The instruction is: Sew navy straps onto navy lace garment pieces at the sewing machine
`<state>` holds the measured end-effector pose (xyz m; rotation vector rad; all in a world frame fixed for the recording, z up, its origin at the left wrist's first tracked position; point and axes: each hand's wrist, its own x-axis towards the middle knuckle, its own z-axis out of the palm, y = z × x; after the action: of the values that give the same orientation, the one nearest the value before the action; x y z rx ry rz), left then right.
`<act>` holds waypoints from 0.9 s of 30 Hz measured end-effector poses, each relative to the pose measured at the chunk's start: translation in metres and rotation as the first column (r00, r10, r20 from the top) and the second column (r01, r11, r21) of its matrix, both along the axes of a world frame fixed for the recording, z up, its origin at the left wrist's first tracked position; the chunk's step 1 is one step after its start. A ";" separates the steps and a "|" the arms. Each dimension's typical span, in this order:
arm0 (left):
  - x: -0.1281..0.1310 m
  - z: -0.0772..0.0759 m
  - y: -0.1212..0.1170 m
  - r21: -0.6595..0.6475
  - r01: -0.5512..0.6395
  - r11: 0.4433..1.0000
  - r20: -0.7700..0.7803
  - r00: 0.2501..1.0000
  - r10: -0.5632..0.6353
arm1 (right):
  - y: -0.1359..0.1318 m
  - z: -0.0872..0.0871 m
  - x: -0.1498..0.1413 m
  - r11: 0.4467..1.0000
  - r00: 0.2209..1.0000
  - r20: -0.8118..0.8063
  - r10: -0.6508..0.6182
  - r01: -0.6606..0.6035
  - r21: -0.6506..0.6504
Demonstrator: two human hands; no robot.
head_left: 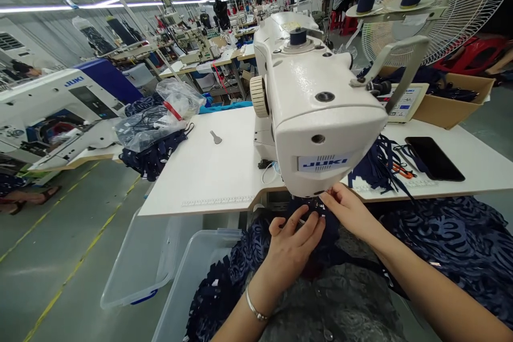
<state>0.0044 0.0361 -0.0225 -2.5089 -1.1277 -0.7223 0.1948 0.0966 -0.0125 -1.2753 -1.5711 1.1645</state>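
Note:
A white Juki sewing machine [316, 101] stands on a white table [208, 171] in front of me. Dark navy lace fabric [441, 246] spreads over my lap and under the machine head. My left hand [292, 246] presses flat on the fabric just below the needle area, fingers stretched forward. My right hand [347, 208] pinches the fabric edge right under the machine head. The needle itself is hidden behind the head.
A black phone [435, 157], navy strips [377, 163] and orange snips [402, 171] lie on the table right of the machine. A plastic bag [160, 117] sits at the left edge. Clear plastic bins [160, 262] stand on the floor at lower left. A fan [449, 5] stands behind.

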 end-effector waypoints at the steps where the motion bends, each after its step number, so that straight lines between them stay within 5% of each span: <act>1: 0.001 0.001 0.000 -0.005 -0.006 1.000 -0.002 1.000 0.006 | 0.001 -0.001 0.000 1.000 1.000 -0.004 -0.002 0.002 0.014; 14: 0.017 0.014 0.005 -0.016 -0.195 0.981 0.077 0.978 0.195 | 0.036 0.001 -0.017 0.952 0.989 0.126 -0.081 0.039 0.304; 27: 0.024 0.015 0.007 -0.019 -0.231 0.973 0.067 0.970 0.232 | 0.042 -0.007 -0.016 0.928 0.976 0.180 -0.125 0.051 0.369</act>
<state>0.0285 0.0433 -0.0077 -2.3232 -1.4223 -0.7434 0.1789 0.1389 -0.0198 -1.2262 -1.7578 0.6624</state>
